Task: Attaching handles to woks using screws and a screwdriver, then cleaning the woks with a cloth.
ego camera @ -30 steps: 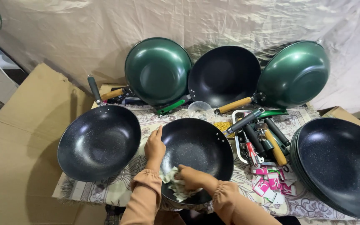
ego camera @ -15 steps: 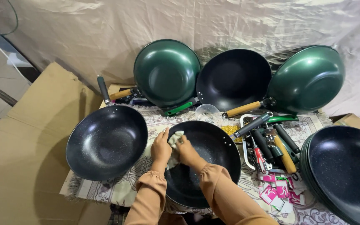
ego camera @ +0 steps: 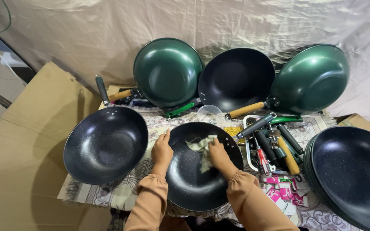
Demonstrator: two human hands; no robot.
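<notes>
Pale cloth (ego camera: 202, 147) under right hand (ego camera: 217, 155), inside black wok (ego camera: 193, 188).

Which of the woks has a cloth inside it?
The black wok at the front centre: the right hand presses a crumpled cloth into it.

Right hand (ego camera: 217, 155) covers part of the pale cloth (ego camera: 201, 147); palm side and grip unseen. Stack of dark pans (ego camera: 351, 175) at 4 o'clock cut by right and bottom edges; count not resolvable. Both sleeves (ego camera: 253, 205) run off at 6 o'clock. Tray (ego camera: 247, 145) mostly buried under handles (ego camera: 279, 143). Pink packets (ego camera: 281, 190) too small to identify.
</notes>
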